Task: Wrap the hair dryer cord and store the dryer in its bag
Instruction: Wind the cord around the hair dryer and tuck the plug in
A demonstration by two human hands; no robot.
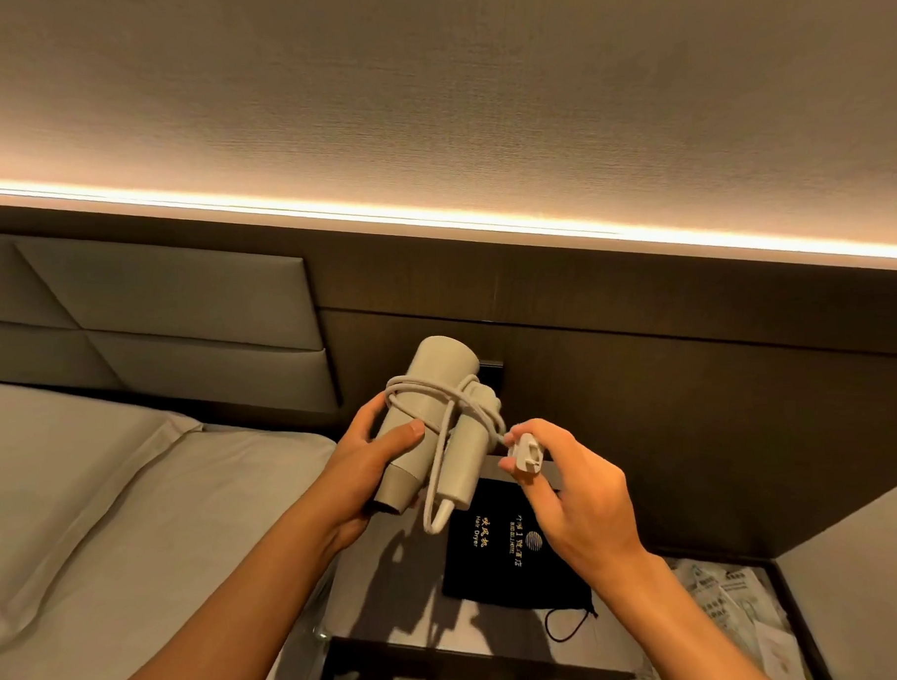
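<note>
The left hand was wrapped around the lower part of the hair dryer, thumb lying across the front of the barrel and fingers curled behind it, so the dryer was held up in the air above the counter, barrel tilted with its far end pointing up and away. The dryer was pale grey, its handle folded down alongside the barrel on the right. The cord was looped several times around barrel and handle together, the turns crossing near the middle, and one slack loop hung down below the handle end.

The right hand was closed in a pinch on the plug, thumb and forefinger gripping its white body with the prongs facing the camera; the other fingers were curled loosely underneath. The plug sat just to the right of the dryer handle, a short stretch of cord joining them.

Below the hands, the black bag lay flat on the counter, with gold lettering that included "Hair Dryer" and a thin black drawstring trailing off its lower right corner. It was apart from the dryer, not touching it. Some printed papers lay at the right end of the counter. A bed with pale sheets and a padded headboard stood to the left, and a glowing light strip ran along the wall above
</note>
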